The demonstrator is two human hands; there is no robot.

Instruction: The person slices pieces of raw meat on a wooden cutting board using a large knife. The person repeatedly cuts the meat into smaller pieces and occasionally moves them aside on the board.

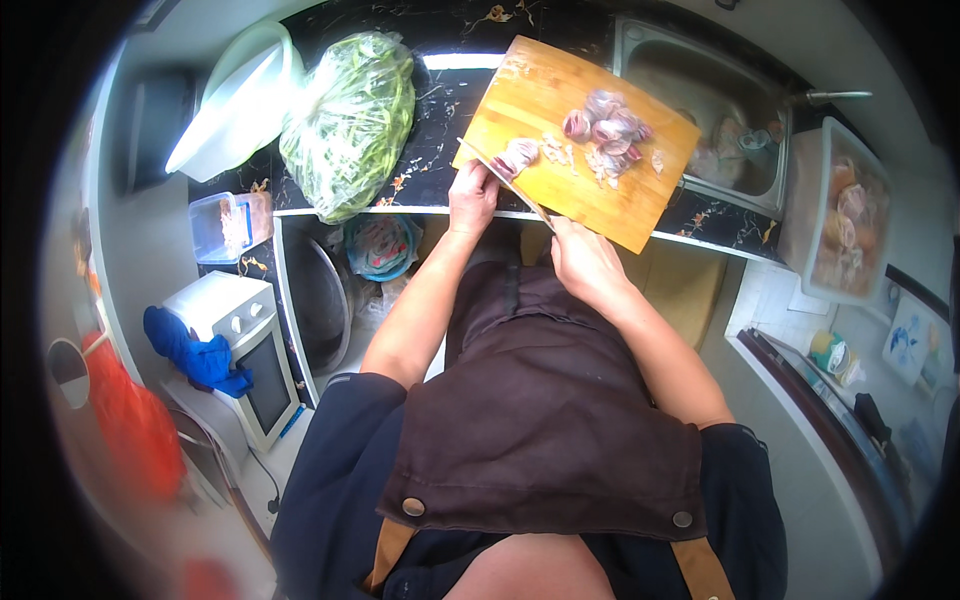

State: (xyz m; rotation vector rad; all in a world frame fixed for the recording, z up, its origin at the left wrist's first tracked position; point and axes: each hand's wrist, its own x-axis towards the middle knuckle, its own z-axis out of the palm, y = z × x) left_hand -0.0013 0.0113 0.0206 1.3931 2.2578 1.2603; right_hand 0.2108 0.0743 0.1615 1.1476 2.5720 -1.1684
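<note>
A wooden cutting board (pixel 525 82) lies tilted on the dark counter, reaching over its front edge. My right hand (pixel 589 262) grips the handle of a long knife (pixel 517 189), whose blade points up to the left across the board's near left corner. At that corner my left hand (pixel 474 196) is by the blade, fingers bent; whether it holds anything is hidden. Right behind the blade sits a small pile of pinkish, skin-covered meat pieces (pixel 517 156). A bigger heap of similar pieces (pixel 611 127) lies farther right, with pale scraps (pixel 556 150) between.
Left of the board lies a plastic bag of green vegetables (pixel 356 120), beside pale plastic basins (pixel 240 105) and a clear container (pixel 217 229). A steel sink (pixel 772 180) holding raw poultry (pixel 724 146) is on the right. Beyond it stands a tub of meat (pixel 814 217).
</note>
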